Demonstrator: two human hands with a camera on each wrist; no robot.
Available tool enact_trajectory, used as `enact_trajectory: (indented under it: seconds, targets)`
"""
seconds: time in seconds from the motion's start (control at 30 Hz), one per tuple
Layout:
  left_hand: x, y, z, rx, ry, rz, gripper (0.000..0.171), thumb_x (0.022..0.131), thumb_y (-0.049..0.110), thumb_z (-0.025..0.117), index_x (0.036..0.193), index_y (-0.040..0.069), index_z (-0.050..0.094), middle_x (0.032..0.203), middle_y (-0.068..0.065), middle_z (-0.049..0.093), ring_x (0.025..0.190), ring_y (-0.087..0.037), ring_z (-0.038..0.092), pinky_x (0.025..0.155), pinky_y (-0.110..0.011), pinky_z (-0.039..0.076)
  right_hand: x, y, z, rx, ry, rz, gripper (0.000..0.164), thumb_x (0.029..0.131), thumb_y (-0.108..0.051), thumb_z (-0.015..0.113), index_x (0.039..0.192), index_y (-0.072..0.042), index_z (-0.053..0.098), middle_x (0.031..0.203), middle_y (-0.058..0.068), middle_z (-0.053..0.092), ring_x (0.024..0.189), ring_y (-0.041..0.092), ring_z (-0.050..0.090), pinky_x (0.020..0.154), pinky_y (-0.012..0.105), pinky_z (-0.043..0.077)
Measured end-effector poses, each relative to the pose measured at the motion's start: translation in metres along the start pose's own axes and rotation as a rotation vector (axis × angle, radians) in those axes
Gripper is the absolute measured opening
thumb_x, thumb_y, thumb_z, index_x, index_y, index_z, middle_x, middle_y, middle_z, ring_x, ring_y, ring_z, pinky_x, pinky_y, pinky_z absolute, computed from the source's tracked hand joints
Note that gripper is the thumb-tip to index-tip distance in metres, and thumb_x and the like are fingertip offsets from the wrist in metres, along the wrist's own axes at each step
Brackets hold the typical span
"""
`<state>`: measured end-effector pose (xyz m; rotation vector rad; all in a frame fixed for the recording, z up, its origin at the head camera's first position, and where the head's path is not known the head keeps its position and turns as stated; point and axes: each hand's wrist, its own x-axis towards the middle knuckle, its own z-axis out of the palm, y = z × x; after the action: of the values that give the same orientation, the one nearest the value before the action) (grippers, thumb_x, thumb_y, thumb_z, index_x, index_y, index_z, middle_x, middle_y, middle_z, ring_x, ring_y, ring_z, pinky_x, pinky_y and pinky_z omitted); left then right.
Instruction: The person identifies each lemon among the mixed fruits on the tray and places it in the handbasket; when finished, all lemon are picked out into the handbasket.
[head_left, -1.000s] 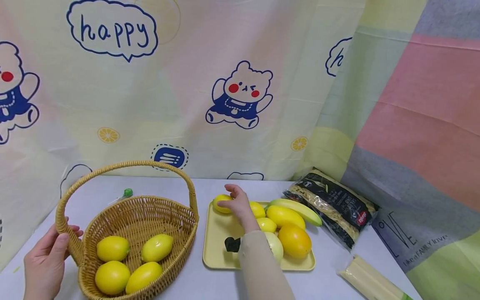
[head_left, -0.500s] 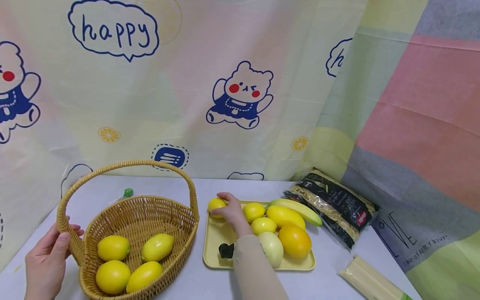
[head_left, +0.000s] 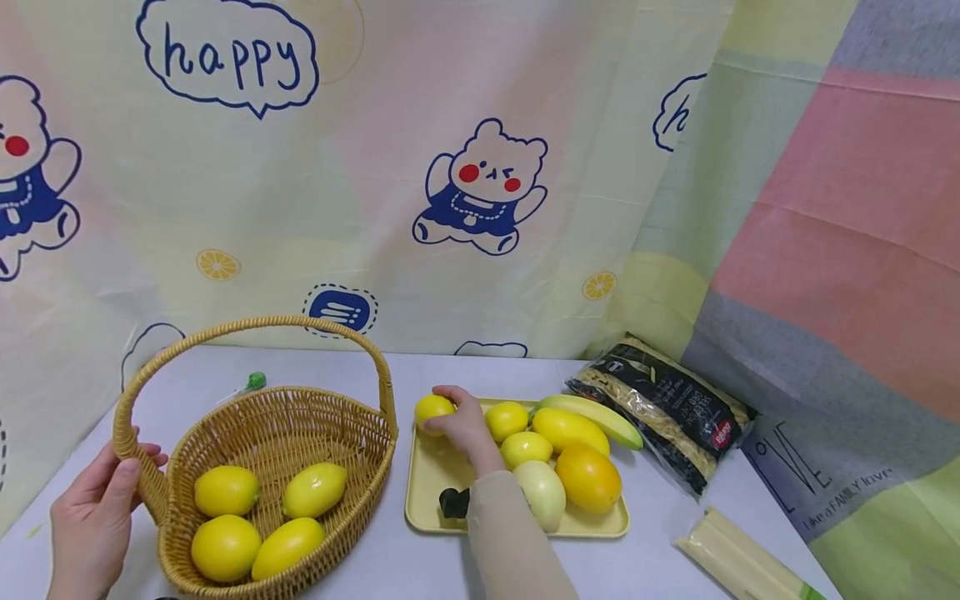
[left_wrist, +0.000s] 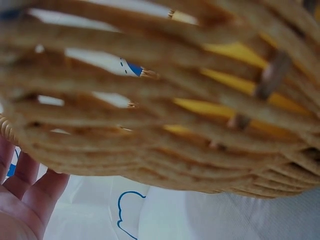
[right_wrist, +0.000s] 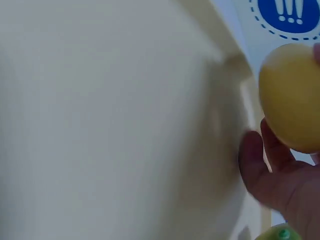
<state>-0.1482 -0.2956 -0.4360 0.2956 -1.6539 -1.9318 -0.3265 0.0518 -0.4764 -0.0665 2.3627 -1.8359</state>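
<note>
At the left in the head view, my left hand [head_left: 93,508] holds the foot of the handle on a wicker basket [head_left: 277,417]. Several lemons [head_left: 225,547] lie in the basket. My right hand [head_left: 468,425] is at the far left corner of a pale yellow tray [head_left: 435,471], its fingers round a lemon [head_left: 432,408]. In the right wrist view this lemon [right_wrist: 290,97] shows against the fingers; part of the grip is out of frame. The left wrist view shows the woven wall [left_wrist: 125,95] close up, with left fingers [left_wrist: 42,195] beside it.
On the tray sit two more lemons [head_left: 527,451], a yellow mango [head_left: 570,431], an orange-yellow mango [head_left: 588,477], a pale round fruit [head_left: 543,495] and a banana [head_left: 592,419]. To the right lie a black-labelled bag [head_left: 667,408] and a packet of pale sticks [head_left: 738,554]. A green lollipop [head_left: 256,381] lies behind the basket.
My right hand has moved slightly left and down onto the corner lemon, and its fingers have closed round it. The lemon has shifted a little left. The left hand has stayed on the basket.
</note>
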Motion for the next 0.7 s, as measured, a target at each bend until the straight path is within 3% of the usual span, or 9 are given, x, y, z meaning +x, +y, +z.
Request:
enact_trajectory:
  seconds: [0.17, 0.27, 0.5, 0.7]
  targets:
    - [0.002, 0.0, 0.0, 0.029, 0.013, -0.006, 0.039, 0.093, 0.016, 0.054, 0.131, 0.008, 0.052, 0.09, 0.008, 0.064, 0.081, 0.001, 0.062, 0.063, -0.008, 0.05, 0.0, -0.009, -0.005, 0.194, -0.022, -0.018, 0.061, 0.07, 0.008, 0.065, 0.128, -0.006, 0.052, 0.125, 0.013, 0.052, 0.098, 0.023, 0.049, 0.078, 0.031, 0.053]
    - [0.002, 0.0, 0.0, 0.033, 0.015, -0.013, 0.04, 0.093, 0.016, 0.054, 0.132, 0.008, 0.052, 0.09, 0.009, 0.064, 0.081, 0.001, 0.062, 0.062, -0.008, 0.05, 0.0, -0.015, -0.008, 0.277, -0.026, -0.04, 0.061, 0.07, 0.009, 0.062, 0.128, -0.007, 0.052, 0.126, 0.013, 0.05, 0.098, 0.023, 0.049, 0.077, 0.028, 0.053]
    - [0.001, 0.0, 0.0, 0.03, 0.013, -0.012, 0.04, 0.093, 0.016, 0.054, 0.132, 0.008, 0.052, 0.09, 0.009, 0.064, 0.081, 0.001, 0.062, 0.063, -0.008, 0.05, -0.006, -0.031, -0.021, 0.333, -0.054, -0.095, 0.059, 0.072, 0.006, 0.063, 0.128, -0.007, 0.051, 0.127, 0.011, 0.049, 0.1, 0.023, 0.049, 0.081, 0.028, 0.051]
    - [0.001, 0.0, 0.0, 0.039, 0.016, -0.014, 0.04, 0.093, 0.016, 0.054, 0.131, 0.008, 0.052, 0.09, 0.009, 0.064, 0.081, 0.001, 0.062, 0.063, -0.008, 0.05, -0.019, -0.049, -0.033, 0.393, -0.127, -0.17, 0.055, 0.074, 0.006, 0.062, 0.127, -0.005, 0.051, 0.126, 0.008, 0.05, 0.101, 0.022, 0.05, 0.08, 0.029, 0.051]
